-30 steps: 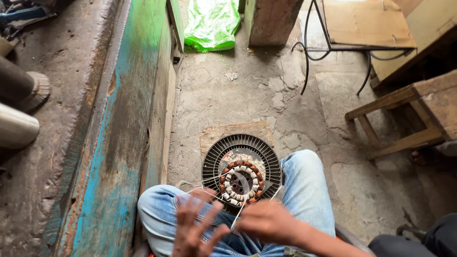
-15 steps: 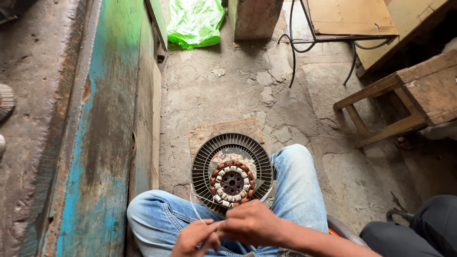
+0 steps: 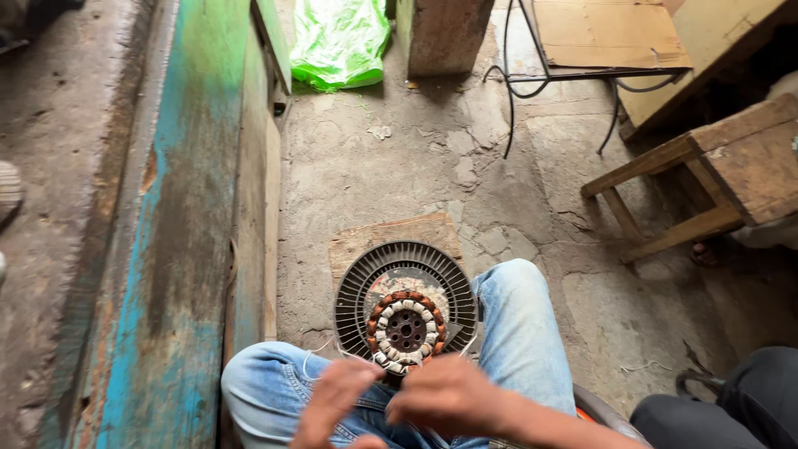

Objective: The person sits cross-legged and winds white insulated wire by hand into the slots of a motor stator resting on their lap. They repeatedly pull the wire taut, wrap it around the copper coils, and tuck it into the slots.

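Copper-wound stator [image 3: 406,331] further up vs before (both hands [image 3: 399,401] lower).

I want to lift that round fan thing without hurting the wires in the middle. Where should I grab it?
Probably by the dark slotted outer rim of the round fan housing, coming from the far side, away from the knees. It lies flat on a wooden board, so the rim is bare there, while the left hand and right hand crowd the near edge beside the copper winding ring.
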